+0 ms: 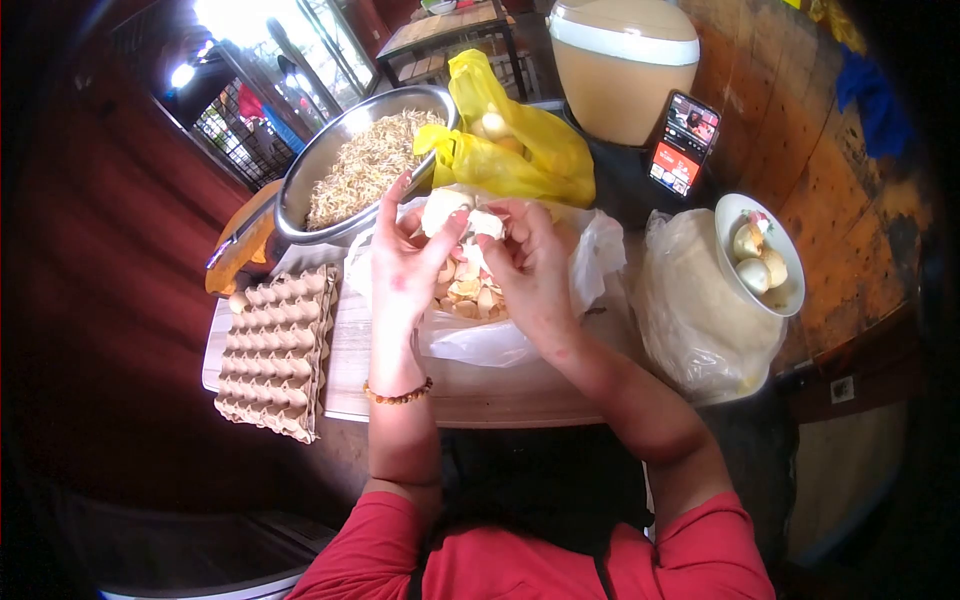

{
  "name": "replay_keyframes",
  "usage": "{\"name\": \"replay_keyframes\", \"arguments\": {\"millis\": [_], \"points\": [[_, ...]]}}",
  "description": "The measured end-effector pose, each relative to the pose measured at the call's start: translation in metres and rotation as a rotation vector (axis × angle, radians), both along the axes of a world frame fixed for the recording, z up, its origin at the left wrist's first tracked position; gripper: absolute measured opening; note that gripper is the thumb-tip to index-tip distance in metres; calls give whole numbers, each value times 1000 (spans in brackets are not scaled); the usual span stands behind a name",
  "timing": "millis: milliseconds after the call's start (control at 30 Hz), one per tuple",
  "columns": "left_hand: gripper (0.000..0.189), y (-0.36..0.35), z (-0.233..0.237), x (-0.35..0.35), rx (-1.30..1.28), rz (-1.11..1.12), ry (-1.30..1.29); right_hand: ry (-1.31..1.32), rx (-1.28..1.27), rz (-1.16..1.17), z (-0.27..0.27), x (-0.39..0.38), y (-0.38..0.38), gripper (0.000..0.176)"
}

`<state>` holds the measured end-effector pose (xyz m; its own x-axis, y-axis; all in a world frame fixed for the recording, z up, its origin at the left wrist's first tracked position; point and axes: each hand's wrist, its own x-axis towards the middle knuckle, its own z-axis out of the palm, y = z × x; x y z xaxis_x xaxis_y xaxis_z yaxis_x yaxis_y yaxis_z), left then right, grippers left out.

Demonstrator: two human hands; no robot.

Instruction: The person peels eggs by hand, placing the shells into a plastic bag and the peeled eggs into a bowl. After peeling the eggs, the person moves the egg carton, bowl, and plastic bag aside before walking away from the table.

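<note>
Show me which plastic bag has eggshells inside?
The clear bag below the egg in the left hand and right hand; shell pieces lie inside. The yellow bag lies by the metal bowl; the whitish bag bears a white bowl.

The left hand and right hand meet just above the middle of the view. The left cradles a pale egg, and the right pinches what looks like a bit of shell at its side, over a clear bag of shells. From the hands, a cardboard egg tray lies at eight o'clock, a metal bowl of sprouts at eleven, a yellow bag at twelve, and a white bowl of peeled eggs at three.
</note>
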<state>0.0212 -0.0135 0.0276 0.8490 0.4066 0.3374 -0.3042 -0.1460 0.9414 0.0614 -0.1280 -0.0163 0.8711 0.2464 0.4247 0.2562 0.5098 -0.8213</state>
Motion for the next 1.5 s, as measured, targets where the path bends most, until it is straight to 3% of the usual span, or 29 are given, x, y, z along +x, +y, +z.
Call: {"name": "replay_keyframes", "arguments": {"millis": [200, 300, 400, 467, 600, 833, 900, 1200, 1333, 1433, 1500], "points": [[70, 7, 12, -9, -158, -34, 57, -37, -17, -36, -3, 2, 0, 26], [54, 22, 10, -9, -245, -158, 72, -135, -196, -112, -5, 8, -4, 22], [60, 22, 18, -14, -367, -256, 52, -121, -296, -76, -6, 12, -6, 22], [61, 25, 17, -15, -340, -264, 48, -344, -502, -237, -7, 15, -7, 24], [58, 27, 15, -18, -155, -231, 79, -465, -438, -236, -3, 18, -11, 25], [69, 9, 21, -18, -7, -113, 57, -369, -306, -268, 16, 8, -17, 18], [83, 4, 20, -16, 19, -73, 19, -337, -289, -257, 15, 7, -17, 18], [85, -7, 19, -14, 334, 47, -97, -270, -202, -197, 7, 10, -13, 17], [86, -7, 19, -15, 298, 40, -81, -278, -259, -250, 3, 11, -13, 12], [81, -4, 20, -15, 153, -23, -62, -240, -242, -226, 4, 10, -12, 13], [67, 7, 26, -16, -60, -165, 80, -205, -211, -205, 6, 10, -12, 14]]}}
